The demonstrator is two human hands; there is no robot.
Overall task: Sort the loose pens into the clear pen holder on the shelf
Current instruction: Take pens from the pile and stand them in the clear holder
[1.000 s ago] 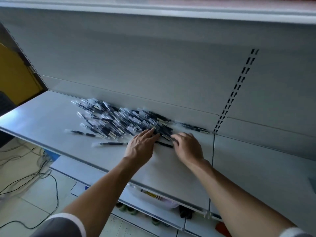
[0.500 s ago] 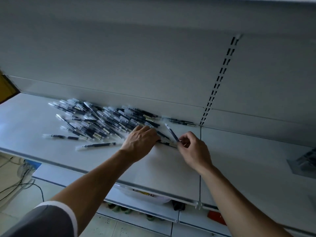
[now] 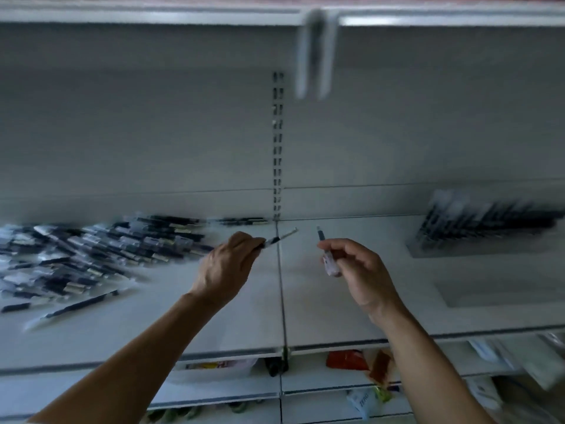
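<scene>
A heap of loose dark pens lies on the left half of the grey shelf. My left hand grips one pen whose tip points right, above the shelf seam. My right hand pinches another pen, held nearly upright just right of the seam. The clear pen holder stands at the far right of the shelf against the back wall, with several dark pens in it. The frame is blurred by motion.
A slotted upright rail runs up the back panel at the seam. An upper shelf edge hangs overhead with a bracket. Lower shelves below hold packaged goods.
Both hands have lifted off the pen heap, each with a pen, and moved right. The view has swung right, bringing the pen holder into sight.
</scene>
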